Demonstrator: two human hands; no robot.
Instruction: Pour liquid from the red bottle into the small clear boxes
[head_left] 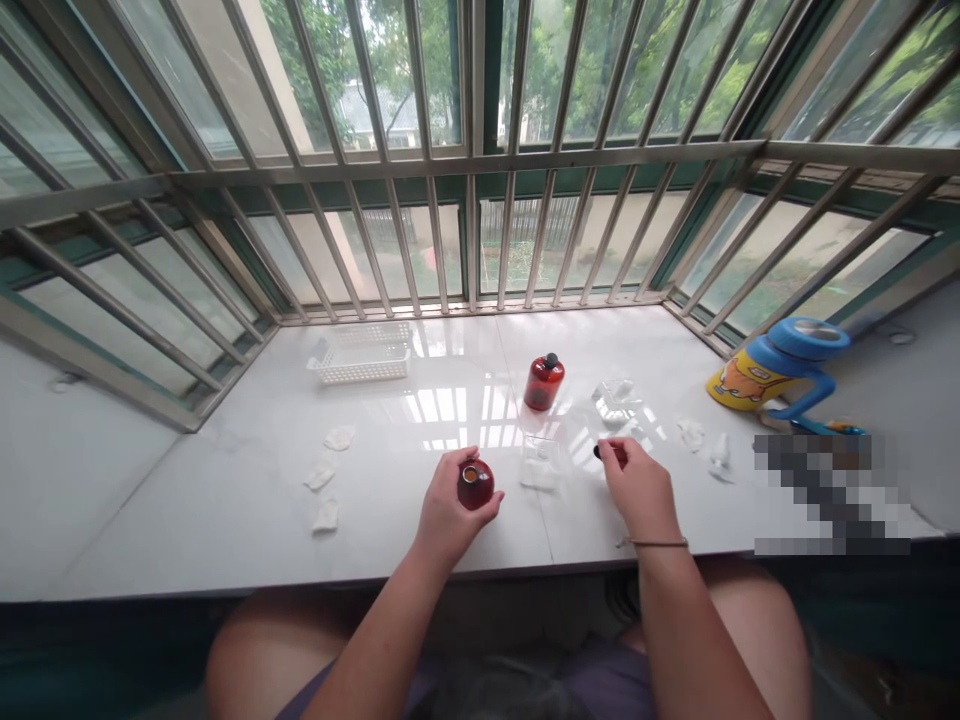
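My left hand [448, 510] is wrapped round a small open red bottle [475, 484] standing on the white windowsill [225, 500]; its mouth shows from above. My right hand [637, 485] pinches a small dark cap [599, 452] at its fingertips, to the right of the bottle. Between the hands sits a small clear square container [540, 463]. A second red bottle [544, 382] with a black cap stands farther back, upright.
A white mesh basket [361, 355] lies at the back left. Three white pads [322, 475] lie left of my hand. Clear plastic pieces [616, 402] and more white bits [691, 432] lie at the right, by a blue-and-yellow jug [780, 365]. Window bars enclose the sill.
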